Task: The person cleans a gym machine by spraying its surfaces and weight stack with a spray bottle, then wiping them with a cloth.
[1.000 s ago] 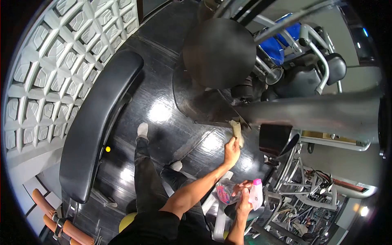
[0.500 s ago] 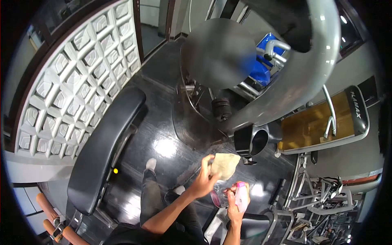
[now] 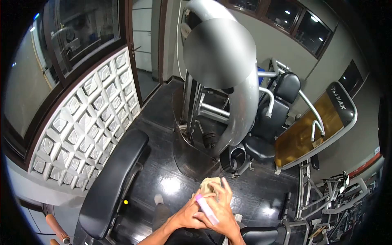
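Cloth [image 3: 210,185] mostly hidden behind hands; forearms cropped.

A crumpled beige cloth [image 3: 210,185] and pink-capped spray bottle [image 3: 205,208] sit together in both hands.

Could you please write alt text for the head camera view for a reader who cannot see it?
Two hands meet low in the frame: the left hand and right hand hold a beige cloth and a pink-capped spray bottle, above a glossy black gym floor among weight machines.

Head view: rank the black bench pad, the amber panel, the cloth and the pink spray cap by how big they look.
1. black bench pad
2. amber panel, looks close in size to the pad and sits farther back, so unsure
3. cloth
4. pink spray cap
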